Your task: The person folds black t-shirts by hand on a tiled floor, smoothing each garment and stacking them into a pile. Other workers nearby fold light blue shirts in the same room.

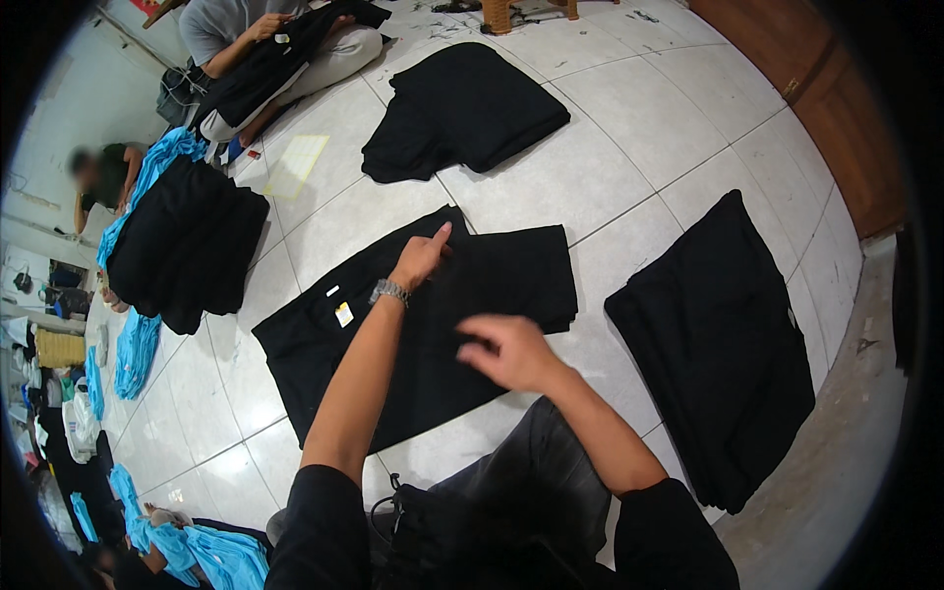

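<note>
Right hand: our right hand (511,351) hovers nearest us, fingers loosely curled and pointing left, just over the near part of the black garment (492,285); we cannot tell whether it touches the cloth.
Left hand: our left hand (421,258), with a metal wristwatch (389,291) on its wrist, lies flat on the garment beyond the right hand, fingers together and one fingertip stretched toward the far edge.
Black garment: it lies spread on the white tiled floor (629,157) under both hands, with a small yellow tag (343,314) left of the left wrist.
Right of the hands: a stack of folded black garments (718,354) lies well apart.
Beyond the hands: another folded black pile (462,108) sits on the tiles.
Left of the hands: we see a heap of black clothes (187,246) over blue ones (147,177).
Farthest: a seated person (246,39) holds dark cloth.
</note>
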A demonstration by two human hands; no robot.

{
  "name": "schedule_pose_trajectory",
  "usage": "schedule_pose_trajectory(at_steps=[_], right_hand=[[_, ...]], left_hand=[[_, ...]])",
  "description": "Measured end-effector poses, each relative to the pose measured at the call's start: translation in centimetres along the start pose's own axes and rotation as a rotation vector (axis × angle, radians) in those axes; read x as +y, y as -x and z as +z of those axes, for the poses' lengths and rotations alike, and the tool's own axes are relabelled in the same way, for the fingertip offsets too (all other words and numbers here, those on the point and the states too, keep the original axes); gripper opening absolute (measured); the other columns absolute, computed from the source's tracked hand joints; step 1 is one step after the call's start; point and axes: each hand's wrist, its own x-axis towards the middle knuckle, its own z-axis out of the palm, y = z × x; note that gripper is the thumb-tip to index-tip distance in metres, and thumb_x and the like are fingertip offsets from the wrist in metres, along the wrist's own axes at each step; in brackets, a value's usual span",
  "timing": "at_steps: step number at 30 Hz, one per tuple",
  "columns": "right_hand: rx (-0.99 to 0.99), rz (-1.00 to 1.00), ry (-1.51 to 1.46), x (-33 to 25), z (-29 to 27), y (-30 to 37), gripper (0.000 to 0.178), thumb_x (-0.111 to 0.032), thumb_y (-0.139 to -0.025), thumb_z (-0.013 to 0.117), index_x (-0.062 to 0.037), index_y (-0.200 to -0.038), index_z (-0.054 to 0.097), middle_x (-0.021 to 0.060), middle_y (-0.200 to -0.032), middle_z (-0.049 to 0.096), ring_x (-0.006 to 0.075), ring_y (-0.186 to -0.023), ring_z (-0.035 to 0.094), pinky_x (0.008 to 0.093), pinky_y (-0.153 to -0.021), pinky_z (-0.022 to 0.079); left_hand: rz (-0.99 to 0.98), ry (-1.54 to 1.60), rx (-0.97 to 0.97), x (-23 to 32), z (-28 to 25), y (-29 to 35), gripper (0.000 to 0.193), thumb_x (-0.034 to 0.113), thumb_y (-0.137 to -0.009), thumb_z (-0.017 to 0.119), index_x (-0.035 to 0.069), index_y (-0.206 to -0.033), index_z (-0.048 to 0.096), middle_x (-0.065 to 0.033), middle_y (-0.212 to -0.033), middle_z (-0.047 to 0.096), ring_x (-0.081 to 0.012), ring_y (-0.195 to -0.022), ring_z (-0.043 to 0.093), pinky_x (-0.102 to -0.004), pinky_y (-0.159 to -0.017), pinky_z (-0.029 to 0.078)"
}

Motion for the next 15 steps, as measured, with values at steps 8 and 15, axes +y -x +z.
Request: schedule_pose_trajectory(at_steps=[8, 15], right_hand=[[-0.140, 0.308, 0.253, 2.6, 0.1, 0.0, 0.024, -0.021, -0.089, 0.079, -0.0037, -0.102, 0.072, 0.0110, -0.088, 0.074, 0.0333, -0.089, 0.072, 0.0455, -0.081, 0.055], [-0.036, 0.229, 0.350, 3.5, 0.1, 0.6, 0.015, -0.008, -0.084, 0.079, -0.0024, -0.096, 0.071, 0.0105, -0.084, 0.072, 0.0327, -0.082, 0.071, 0.0435, -0.075, 0.055]], left_hand=[[0.242, -0.224, 0.099, 0.9, 0.7, 0.3, 0.025, 0.025, -0.087, 0.084, 0.000, -0.088, 0.080, -0.0076, -0.071, 0.072, -0.0157, -0.066, 0.065, -0.0339, -0.067, 0.053], [0.374, -0.057, 0.257, -0.3, 2.4, -0.2, 0.017, 0.017, -0.091, 0.080, 0.000, -0.095, 0.079, -0.0112, -0.084, 0.076, -0.0207, -0.074, 0.070, -0.0362, -0.073, 0.055]])
